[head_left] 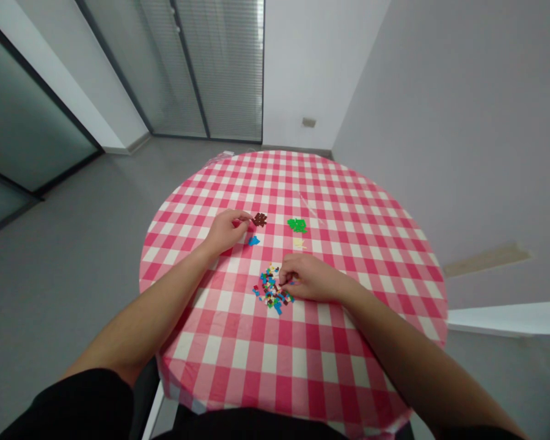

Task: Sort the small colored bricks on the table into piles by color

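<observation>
My left hand (226, 232) rests on the far left of the cloth, its thumb and forefinger pinched together at the edge of a small heap of dark brown toy bricks (259, 220). Whether those fingertips hold a brick, I cannot tell. My right hand (309, 278) lies with its fingertips at a mixed heap of multicoloured small bricks (271, 288). Sorted clusters lie beyond: blue bricks (253, 241) just past my left fingertips, green bricks (297, 225), and pale cream bricks (297, 243).
A round table with a pink-and-white gingham cloth (266, 360) fills the middle of the view, its cloth hanging over the edge. A grey floor surrounds it. Glass partitions with blinds (220, 67) stand behind, and a pale wall (440, 122) runs along the right.
</observation>
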The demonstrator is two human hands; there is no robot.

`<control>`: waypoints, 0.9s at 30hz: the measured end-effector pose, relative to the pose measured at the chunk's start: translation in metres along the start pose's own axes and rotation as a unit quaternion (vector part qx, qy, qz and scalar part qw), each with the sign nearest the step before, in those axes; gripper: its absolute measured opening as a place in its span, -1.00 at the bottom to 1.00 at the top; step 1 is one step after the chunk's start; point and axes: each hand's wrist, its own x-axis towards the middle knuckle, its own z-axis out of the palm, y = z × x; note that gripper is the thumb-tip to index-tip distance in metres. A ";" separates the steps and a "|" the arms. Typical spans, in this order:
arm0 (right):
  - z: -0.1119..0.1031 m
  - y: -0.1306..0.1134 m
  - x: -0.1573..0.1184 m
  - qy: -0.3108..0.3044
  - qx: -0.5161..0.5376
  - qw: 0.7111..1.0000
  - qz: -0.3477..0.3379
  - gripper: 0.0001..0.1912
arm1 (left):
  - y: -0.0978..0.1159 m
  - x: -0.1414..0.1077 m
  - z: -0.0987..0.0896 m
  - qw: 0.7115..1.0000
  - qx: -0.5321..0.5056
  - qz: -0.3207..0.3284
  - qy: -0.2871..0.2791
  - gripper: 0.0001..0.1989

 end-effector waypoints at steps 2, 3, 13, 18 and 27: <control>-0.002 0.001 0.000 0.046 0.059 0.997 0.022 -0.93 | 0.008 -0.003 0.000 0.999 -0.032 0.003 -0.016 -0.81; -0.003 0.002 0.000 0.081 0.096 0.991 0.041 -0.96 | 0.012 -0.005 0.000 0.998 -0.052 0.006 -0.026 -0.81; 0.002 0.013 0.011 0.262 0.357 0.882 0.160 -0.78 | 0.052 -0.024 0.015 0.971 -0.075 0.189 -0.123 -0.85; 0.003 0.012 0.012 0.266 0.425 0.848 0.172 -0.74 | 0.056 -0.025 0.018 0.970 -0.051 0.211 -0.111 -0.86; 0.008 0.016 0.012 0.261 0.419 0.848 0.192 -0.71 | 0.055 -0.023 0.018 0.971 -0.023 0.217 -0.097 -0.84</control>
